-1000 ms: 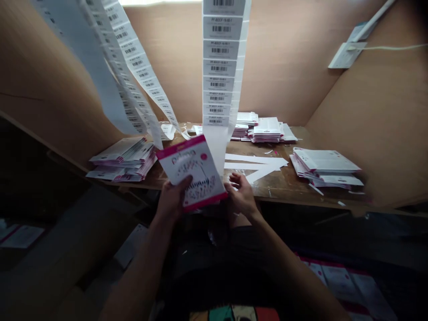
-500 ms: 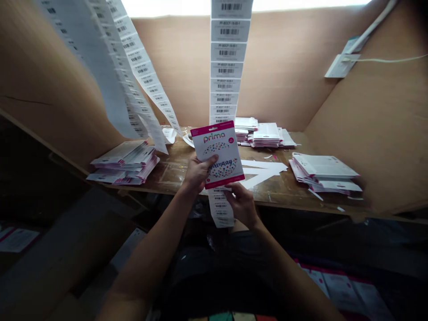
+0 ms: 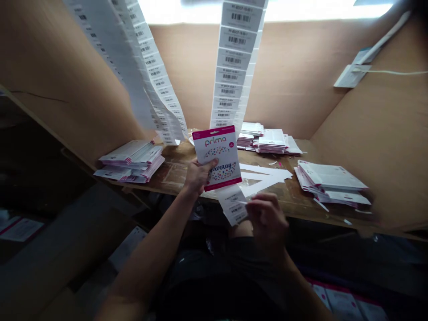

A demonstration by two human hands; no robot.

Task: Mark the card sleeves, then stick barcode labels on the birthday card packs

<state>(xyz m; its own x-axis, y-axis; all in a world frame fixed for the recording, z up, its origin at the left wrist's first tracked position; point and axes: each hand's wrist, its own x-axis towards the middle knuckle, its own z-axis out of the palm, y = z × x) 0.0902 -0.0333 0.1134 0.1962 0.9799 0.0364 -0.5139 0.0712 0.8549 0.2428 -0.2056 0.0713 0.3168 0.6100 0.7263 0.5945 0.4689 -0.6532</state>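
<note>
My left hand point(image 3: 198, 174) grips a white and pink "prima" card pack point(image 3: 218, 157) and holds it upright over the table's front edge. A long strip of barcode labels point(image 3: 234, 76) hangs from above behind the pack, and its lower end point(image 3: 234, 206) shows below it. My right hand point(image 3: 267, 217) is just right of that end, fingers pinched at a small label or the strip's edge; motion blur hides exactly what.
Stacks of similar packs lie on the wooden table point(image 3: 287, 191): at the left point(image 3: 132, 161), at the back point(image 3: 267, 139) and at the right point(image 3: 331, 180). White backing strips point(image 3: 264, 174) lie mid-table. More label strips point(image 3: 150, 76) hang at the left. Cardboard walls point(image 3: 368, 147) enclose the table.
My left hand raised the pack from a tilted position to upright facing me. My right hand moved from beneath the pack down and right, pulling at the strip's lower end.
</note>
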